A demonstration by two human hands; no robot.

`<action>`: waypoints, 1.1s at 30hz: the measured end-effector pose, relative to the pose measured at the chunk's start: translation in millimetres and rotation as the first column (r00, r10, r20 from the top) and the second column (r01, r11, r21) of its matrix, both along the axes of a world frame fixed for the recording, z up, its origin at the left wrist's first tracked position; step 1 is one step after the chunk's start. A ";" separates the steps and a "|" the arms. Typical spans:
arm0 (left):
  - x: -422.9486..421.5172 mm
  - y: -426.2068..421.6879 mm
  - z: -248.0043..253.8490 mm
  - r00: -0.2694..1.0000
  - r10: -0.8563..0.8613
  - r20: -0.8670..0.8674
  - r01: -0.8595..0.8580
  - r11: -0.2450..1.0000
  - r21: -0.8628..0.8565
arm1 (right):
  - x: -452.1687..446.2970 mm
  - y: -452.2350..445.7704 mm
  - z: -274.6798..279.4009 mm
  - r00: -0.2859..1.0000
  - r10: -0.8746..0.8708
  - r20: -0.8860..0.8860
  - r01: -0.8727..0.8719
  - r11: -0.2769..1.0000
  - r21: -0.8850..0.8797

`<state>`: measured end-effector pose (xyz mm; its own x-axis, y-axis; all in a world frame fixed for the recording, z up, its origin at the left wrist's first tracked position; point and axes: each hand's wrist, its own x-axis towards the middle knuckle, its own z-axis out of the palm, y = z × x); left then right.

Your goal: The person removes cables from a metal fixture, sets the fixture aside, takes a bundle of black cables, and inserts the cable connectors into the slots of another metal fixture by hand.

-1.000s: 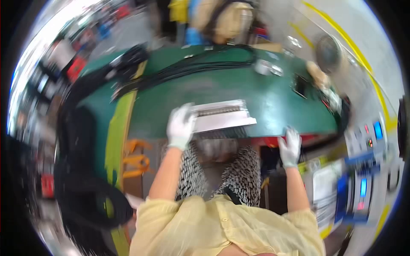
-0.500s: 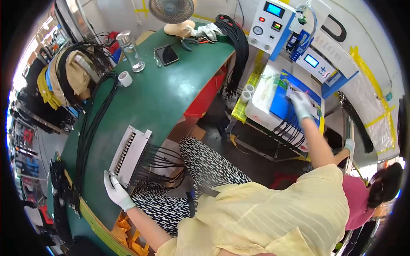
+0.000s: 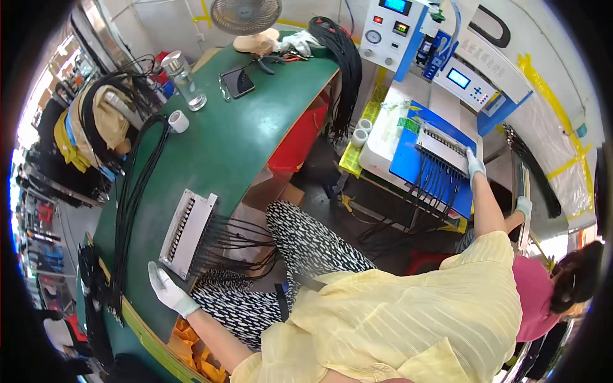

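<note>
A white fixture bar (image 3: pixel 188 234) with a row of slots and several black cables lies on the green table (image 3: pixel 220 150). Just below its lower end, my left hand (image 3: pixel 169 293) in a white glove rests with fingers apart, holding nothing. At the right, my right hand (image 3: pixel 474 165), gloved too, is at the right end of a second fixture (image 3: pixel 443 147) on the blue plate (image 3: pixel 408 153); its fingers are close together against that end. Black cables (image 3: pixel 434 191) hang from this second fixture.
Behind the blue plate stands a machine with lit screens (image 3: pixel 458 78). A fan (image 3: pixel 246 14), phone (image 3: pixel 237 83), glass bottle (image 3: pixel 185 82), tape roll (image 3: pixel 178 121) and cable bundles (image 3: pixel 137 191) are on the table. A co-worker's gloved hand (image 3: pixel 523 205) shows at the right.
The view has turned right. My right hand has gone from the table's edge to the blue plate, then to the second fixture's right end. My left hand has come off the first fixture.
</note>
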<state>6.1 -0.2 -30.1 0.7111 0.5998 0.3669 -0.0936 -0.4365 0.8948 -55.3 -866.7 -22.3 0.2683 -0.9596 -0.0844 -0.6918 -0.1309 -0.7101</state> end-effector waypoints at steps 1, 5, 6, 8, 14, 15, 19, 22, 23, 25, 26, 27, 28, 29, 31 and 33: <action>-3.0 -2.0 -0.6 0.999 0.023 0.045 -0.021 0.999 -0.046 | -1.0 9.8 -5.8 0.982 -0.016 0.189 0.020 1.000 -0.017; -15.8 -42.7 15.4 0.975 0.061 0.216 -0.050 0.997 -0.055 | 6.8 70.0 43.0 0.960 -0.004 0.281 0.030 0.996 -0.089; -19.6 -68.5 25.3 0.971 0.090 0.220 -0.052 0.984 -0.171 | 12.2 63.2 53.1 0.993 0.093 0.074 -0.073 0.969 -0.234; -32.2 -112.2 36.2 0.997 -0.038 0.069 0.052 0.976 -0.213 | 26.3 68.1 52.1 0.797 0.385 0.465 -0.366 0.921 -0.135; -36.0 -215.0 36.3 0.499 -0.799 0.336 0.603 0.042 -0.797 | 94.6 259.4 73.7 0.481 0.736 0.477 -0.828 0.560 -0.030; -35.5 -225.5 27.3 0.418 -0.766 0.489 0.686 -0.086 -0.722 | 101.1 308.3 76.5 0.429 0.785 0.448 -0.891 0.450 0.064; -66.1 -185.6 30.3 0.746 -0.578 0.331 0.490 0.138 -0.861 | 137.7 439.1 108.4 0.099 0.922 0.375 -0.975 0.013 0.223; -82.7 -128.6 34.6 0.860 -0.445 0.250 0.406 0.300 -0.863 | 187.9 500.3 100.2 0.052 0.883 0.466 -0.936 -0.120 0.331; -84.7 -116.2 36.2 0.866 -0.329 0.376 0.483 0.358 -0.799 | 207.8 519.7 98.3 0.040 0.871 0.490 -0.905 -0.177 0.388; -90.6 -83.2 32.1 0.889 -0.329 0.320 0.444 0.440 -0.781 | 244.3 554.2 78.0 0.021 0.891 0.453 -0.870 -0.207 0.447; -88.3 -74.4 30.2 0.896 -0.282 0.344 0.443 0.493 -0.749 | 256.3 570.1 68.0 0.011 0.921 0.389 -0.873 -0.181 0.453; -90.2 -68.0 27.2 0.926 -0.275 0.257 0.373 0.575 -0.728 | 262.1 584.6 67.3 -0.025 0.954 0.300 -0.863 -0.172 0.476; -91.4 -62.9 23.8 0.951 -0.257 0.171 0.302 0.653 -0.695 | 267.3 596.2 67.4 -0.064 0.976 0.208 -0.853 -0.162 0.496; -90.2 -61.2 19.2 0.960 -0.245 0.139 0.268 0.647 -0.714 | 273.5 602.3 66.3 -0.091 0.971 0.222 -0.834 -0.196 0.516; -85.2 -56.4 15.2 0.953 -0.285 0.102 0.273 0.663 -0.697 | 271.5 616.7 71.9 -0.125 0.982 0.141 -0.849 -0.180 0.498; -83.4 -52.7 11.1 0.933 -0.343 0.107 0.309 0.612 -0.728 | 272.1 623.2 72.1 -0.140 0.985 0.099 -0.843 -0.171 0.510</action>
<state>-77.3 -52.9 -19.0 0.9162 0.3846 -0.1120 -0.0571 0.4022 0.9138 216.8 -243.5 49.8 0.7274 0.4297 -0.5350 -0.1618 -0.6503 -0.7423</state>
